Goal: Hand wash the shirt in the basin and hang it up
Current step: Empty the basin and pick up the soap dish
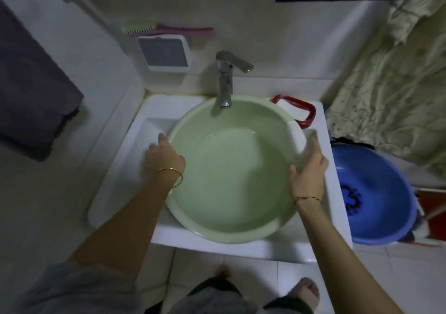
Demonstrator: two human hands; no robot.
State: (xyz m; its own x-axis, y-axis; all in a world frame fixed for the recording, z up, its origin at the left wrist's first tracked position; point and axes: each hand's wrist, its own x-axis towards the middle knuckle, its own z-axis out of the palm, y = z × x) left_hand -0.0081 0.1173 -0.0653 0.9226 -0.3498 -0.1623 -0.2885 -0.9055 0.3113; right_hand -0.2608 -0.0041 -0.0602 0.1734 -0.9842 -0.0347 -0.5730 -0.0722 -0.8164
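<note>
From the head camera, our right hand [309, 171] grips the green basin [229, 173] by its rim, thumb inside. Our left hand [165, 157] lies at the opposite rim; we cannot tell whether it grasps. The basin sits between both hands in the sink [125, 164], with the faucet [225, 79] beyond them.

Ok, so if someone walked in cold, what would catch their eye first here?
The big pale green basin sitting in the white sink under the faucet, no shirt in it, with the left hand at its left rim and the right hand holding its right rim. Next, the bright blue basin low to the right of the sink and the red soap dish at the sink's back right corner.
</note>
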